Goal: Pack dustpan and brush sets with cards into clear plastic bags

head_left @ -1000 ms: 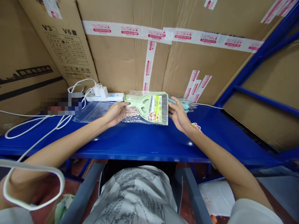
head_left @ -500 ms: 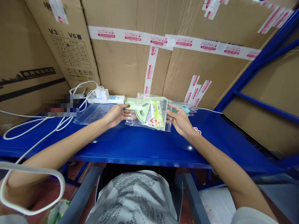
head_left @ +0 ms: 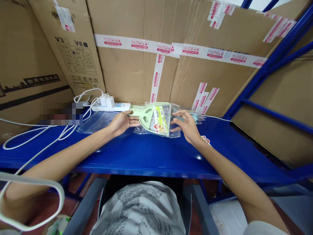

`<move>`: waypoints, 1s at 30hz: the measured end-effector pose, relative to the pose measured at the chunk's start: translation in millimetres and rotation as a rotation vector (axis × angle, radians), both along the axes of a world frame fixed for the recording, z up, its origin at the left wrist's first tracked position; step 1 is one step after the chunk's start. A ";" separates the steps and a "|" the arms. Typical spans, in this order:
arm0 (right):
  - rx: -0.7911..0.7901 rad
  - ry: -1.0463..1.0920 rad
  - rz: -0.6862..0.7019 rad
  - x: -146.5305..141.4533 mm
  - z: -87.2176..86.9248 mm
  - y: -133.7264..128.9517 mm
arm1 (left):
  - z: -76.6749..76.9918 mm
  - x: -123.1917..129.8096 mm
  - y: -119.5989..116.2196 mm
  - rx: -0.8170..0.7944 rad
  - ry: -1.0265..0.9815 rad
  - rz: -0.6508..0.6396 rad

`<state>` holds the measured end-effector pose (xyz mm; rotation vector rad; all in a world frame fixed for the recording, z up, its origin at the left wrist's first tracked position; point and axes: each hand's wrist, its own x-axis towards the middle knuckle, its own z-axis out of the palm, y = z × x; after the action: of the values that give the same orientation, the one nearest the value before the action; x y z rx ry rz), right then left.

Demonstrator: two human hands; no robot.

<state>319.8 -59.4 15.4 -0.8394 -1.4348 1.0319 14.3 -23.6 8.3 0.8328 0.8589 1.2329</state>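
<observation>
My left hand (head_left: 124, 123) is closed round the handle of a light-green dustpan (head_left: 147, 118), thumb on top and fingers beneath. Nested in the pan is a small brush, its pale bristles partly covered by a yellow-green label (head_left: 160, 120). A crinkled clear plastic bag (head_left: 175, 133) shows under and beside the pan. By the pan's wide right edge, my right hand (head_left: 187, 126) has its fingers apart and loosely bent. Its fingertips are near the bag and the edge; whether they touch is hard to tell.
The blue table (head_left: 151, 153) backs onto a taped cardboard wall (head_left: 127, 75). A white power strip (head_left: 122, 106) with plugs and looping white cables (head_left: 26, 147) is at the left. Flat clear bags (head_left: 97, 122) lie nearby. At right are a bluish bagged item (head_left: 195, 117) and a sticker (head_left: 206, 139).
The dustpan has shifted slightly left in my left hand, with the bag now reaching past its right edge. My right hand's fingers have come away from the pan's edge.
</observation>
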 end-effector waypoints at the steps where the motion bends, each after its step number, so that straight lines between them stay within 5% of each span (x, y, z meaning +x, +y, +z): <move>1: 0.001 -0.031 0.026 0.0 -0.4 0.6 | 0.3 0.2 -0.7 0.003 0.000 0.002; 11: 0.075 -0.139 0.097 3.1 -3.1 3.1 | 2.2 8.9 -14.5 0.039 0.022 -0.026; 19: -0.045 -0.333 0.273 1.8 5.4 -7.8 | 4.9 12.4 -20.1 0.047 0.052 -0.057; 30: -0.001 -0.291 0.148 8.9 -0.7 3.1 | 1.0 9.4 -17.2 0.087 -0.009 -0.063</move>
<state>328.7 -56.3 14.7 -0.9224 -1.7640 1.0517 23.8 -40.8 9.3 0.9170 0.7709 1.2241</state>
